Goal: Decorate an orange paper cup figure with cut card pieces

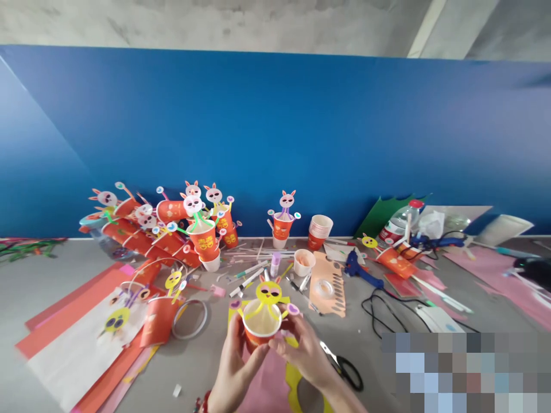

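An orange paper cup [257,339] with a white rim is held between my two hands, its open top tilted toward me. A yellow paper rabbit face [269,292] with dark eyes rises from its far rim, and yellow arms ending in purple hearts spread to either side. My left hand [239,358] wraps the cup's left side with the thumb at the front. My right hand [303,347] closes on its right side, fingertips by the lower front. Below the hands lie pink paper [267,381] and cut yellow paper [293,376].
Black-handled scissors [349,370] lie right of my right hand. A blue glue gun [361,269] with a black cord sits farther right. Finished rabbit cups [202,241] crowd the back left. A tape roll [189,319], glue stick [275,264] and stacked cups [319,230] stand around.
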The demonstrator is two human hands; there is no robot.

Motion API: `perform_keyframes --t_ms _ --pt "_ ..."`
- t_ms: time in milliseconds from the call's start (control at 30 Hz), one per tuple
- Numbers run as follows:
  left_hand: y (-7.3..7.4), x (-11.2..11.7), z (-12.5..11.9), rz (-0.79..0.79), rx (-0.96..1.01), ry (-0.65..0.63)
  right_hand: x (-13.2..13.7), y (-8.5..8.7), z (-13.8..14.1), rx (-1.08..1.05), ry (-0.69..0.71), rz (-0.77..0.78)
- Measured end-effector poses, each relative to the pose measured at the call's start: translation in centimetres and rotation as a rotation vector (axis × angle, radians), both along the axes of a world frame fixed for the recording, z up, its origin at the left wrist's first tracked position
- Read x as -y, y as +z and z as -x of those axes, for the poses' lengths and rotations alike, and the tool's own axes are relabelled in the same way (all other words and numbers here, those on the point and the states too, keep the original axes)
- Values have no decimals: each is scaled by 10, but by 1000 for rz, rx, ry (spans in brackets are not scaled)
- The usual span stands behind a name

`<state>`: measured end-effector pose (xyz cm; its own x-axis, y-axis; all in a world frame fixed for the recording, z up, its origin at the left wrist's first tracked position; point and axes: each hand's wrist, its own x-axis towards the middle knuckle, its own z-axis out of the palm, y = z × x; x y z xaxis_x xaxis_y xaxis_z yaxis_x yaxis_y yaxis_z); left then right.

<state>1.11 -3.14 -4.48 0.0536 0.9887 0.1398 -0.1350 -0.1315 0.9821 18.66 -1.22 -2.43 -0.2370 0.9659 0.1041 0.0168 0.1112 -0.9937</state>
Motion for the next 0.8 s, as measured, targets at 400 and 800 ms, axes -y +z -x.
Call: perform_keyframes --t_ms 400,800 --pt "13 -7 8 -664 -354 151 -3 3 -12 153 -2 -607" --pt "11 -5 6 -556 -311 100 -4 -4 -13 184 -3 -642"
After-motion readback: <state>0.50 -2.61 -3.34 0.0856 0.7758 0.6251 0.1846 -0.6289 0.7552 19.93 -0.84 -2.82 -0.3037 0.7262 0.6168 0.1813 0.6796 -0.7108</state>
